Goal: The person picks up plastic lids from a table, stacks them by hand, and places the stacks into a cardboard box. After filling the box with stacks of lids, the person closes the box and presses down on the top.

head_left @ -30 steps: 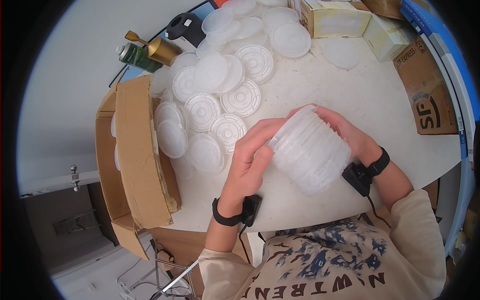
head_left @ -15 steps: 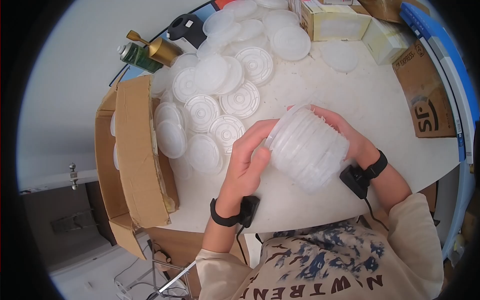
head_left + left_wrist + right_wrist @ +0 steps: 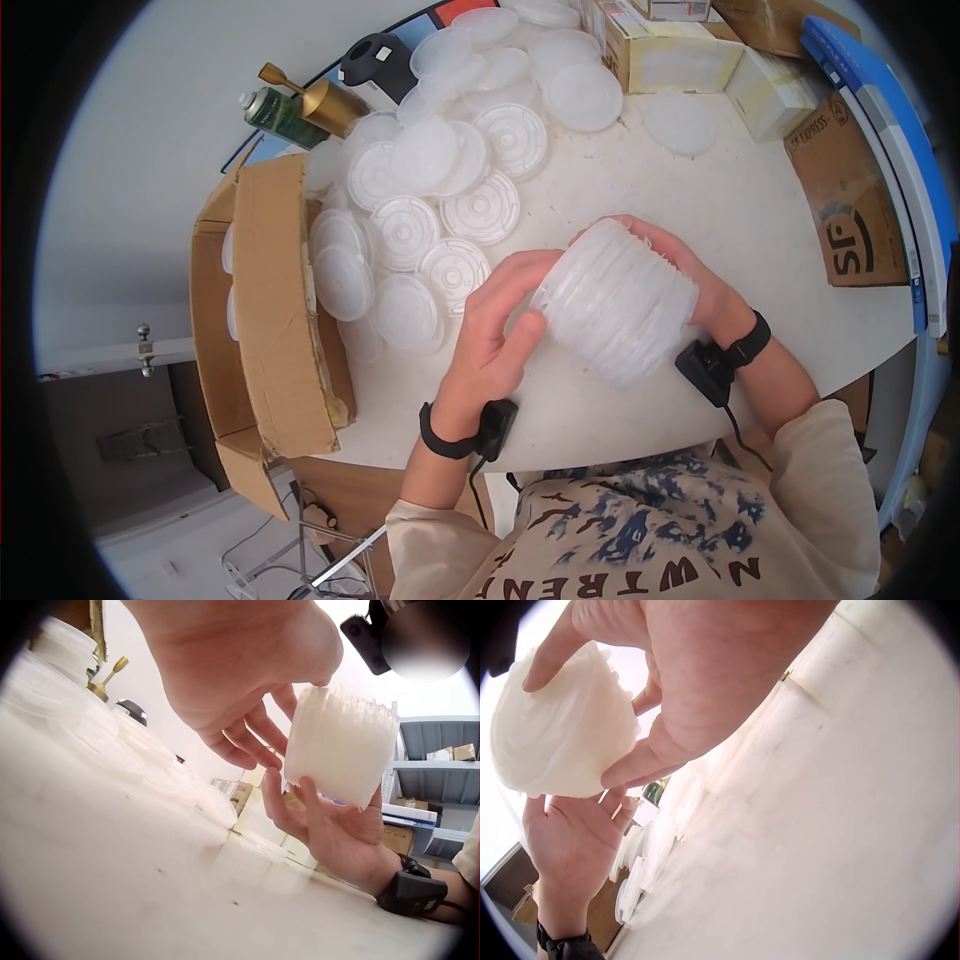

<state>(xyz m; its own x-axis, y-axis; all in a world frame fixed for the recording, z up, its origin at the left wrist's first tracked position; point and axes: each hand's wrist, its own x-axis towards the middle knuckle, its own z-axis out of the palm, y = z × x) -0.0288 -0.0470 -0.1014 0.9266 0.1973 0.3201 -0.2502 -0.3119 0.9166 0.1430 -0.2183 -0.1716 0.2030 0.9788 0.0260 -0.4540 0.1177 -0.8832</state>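
Note:
A thick stack of translucent plastic lids is held up above the white table in front of the person's chest, lying on its side. My left hand holds the stack's left end, its thumb at the near edge and its fingers reaching round the far side. From the right, my right hand grips the stack; the right wrist view shows its thumb across the end face and fingers along the side. The left wrist view shows the right hand's fingers under the stack. Small ragged tabs stick out along its upper edge.
Loose round lids spread over the table's left and back. An opened cardboard box with lids inside stands at the left edge. Behind are a green spray can and a gold pot; cartons and an SF box stand right.
The stack has turned slightly in my hands, and the rim that stood out at its left end now lies more even with the rest. Both hands keep nearly the same place.

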